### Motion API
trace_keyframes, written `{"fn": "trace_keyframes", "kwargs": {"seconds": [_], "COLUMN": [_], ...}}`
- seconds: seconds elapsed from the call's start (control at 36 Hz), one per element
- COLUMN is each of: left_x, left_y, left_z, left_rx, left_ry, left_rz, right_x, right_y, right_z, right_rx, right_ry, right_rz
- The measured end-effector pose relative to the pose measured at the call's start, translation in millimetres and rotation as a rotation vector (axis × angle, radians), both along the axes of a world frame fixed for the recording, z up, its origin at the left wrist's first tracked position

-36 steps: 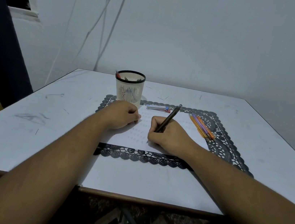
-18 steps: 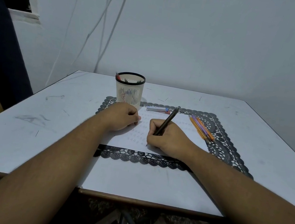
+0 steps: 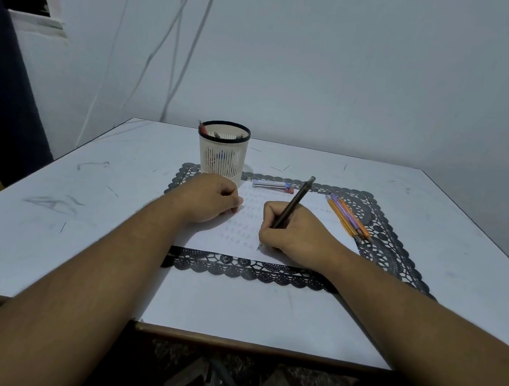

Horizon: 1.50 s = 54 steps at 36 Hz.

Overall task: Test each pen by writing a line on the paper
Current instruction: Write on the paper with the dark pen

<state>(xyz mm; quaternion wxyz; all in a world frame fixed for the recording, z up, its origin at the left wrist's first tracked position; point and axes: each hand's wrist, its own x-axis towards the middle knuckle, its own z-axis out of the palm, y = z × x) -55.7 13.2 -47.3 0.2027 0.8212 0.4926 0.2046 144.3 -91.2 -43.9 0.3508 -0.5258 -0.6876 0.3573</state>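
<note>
The scene is dim, with a cold bluish tone and no glare. Soft, weak shadows lie beside the forearms on the desk (image 3: pixel 42 248). The wide lens bends the edges. The marks on the paper (image 3: pixel 241 230) look faint and blurred.

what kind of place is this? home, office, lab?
Probably a home desk in a plain room. A scuffed white table against a bare wall with loose cables, a lace placemat under the paper, and a pen cup.

A plain home room: scuffed white table (image 3: pixel 393 310), lace mat (image 3: pixel 248 270), loose cables (image 3: pixel 155 48) on bare wall (image 3: pixel 363 61)
</note>
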Motion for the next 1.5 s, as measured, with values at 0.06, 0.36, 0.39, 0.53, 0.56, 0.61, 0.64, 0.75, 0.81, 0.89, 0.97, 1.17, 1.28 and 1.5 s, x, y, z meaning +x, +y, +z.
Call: {"fn": "trace_keyframes", "kwargs": {"seconds": [0.06, 0.36, 0.39, 0.53, 0.56, 0.61, 0.64, 0.75, 0.81, 0.89, 0.97, 1.17, 1.28, 1.5], "left_x": [0, 0, 0, 0, 1, 1, 1, 0, -1, 0, 0, 1, 2, 3], "left_y": [-1, -2, -2, -2, -3, -3, -3, -3, -3, -3, -4, -7, -7, -9], "left_z": [0, 0, 0, 0, 1, 1, 1, 1, 0, 0, 0, 1, 1, 3], "left_rx": [-0.001, -0.005, -0.006, -0.005, -0.005, -0.007, -0.008, -0.002, -0.002, -0.008, -0.017, -0.004, -0.002, 0.017], "left_ry": [-0.004, -0.016, -0.019, -0.019, -0.015, -0.012, -0.013, -0.007, -0.007, -0.008, -0.016, 0.009, -0.007, 0.013], "left_rz": [-0.001, 0.005, 0.006, 0.009, 0.008, 0.007, 0.006, 0.013, 0.013, 0.007, 0.012, 0.014, 0.017, 0.007], "right_x": [0, 1, 1, -1, 0, 1, 1, 0, 0, 5, 14, 30, 30, 11], "right_y": [0, 1, 1, 2, 2, 3, 4, 2, 2, 6, 13, 32, 27, 4], "right_z": [0, -2, -2, -3, -4, -5, -5, -5, -5, -6, -8, -8, -6, 4], "right_rx": [0.006, 0.021, 0.017, 0.02, 0.024, 0.034, 0.036, 0.009, 0.005, -0.014, -0.059, -0.069, -0.126, -0.105], "right_ry": [0.002, -0.01, -0.002, -0.001, -0.005, -0.01, -0.01, 0.016, 0.009, 0.087, 0.338, 0.591, 0.581, 0.327], "right_rz": [-0.012, -0.007, -0.004, -0.011, -0.021, -0.039, -0.043, -0.002, 0.018, 0.007, -0.037, -0.193, -0.121, 0.016]}}
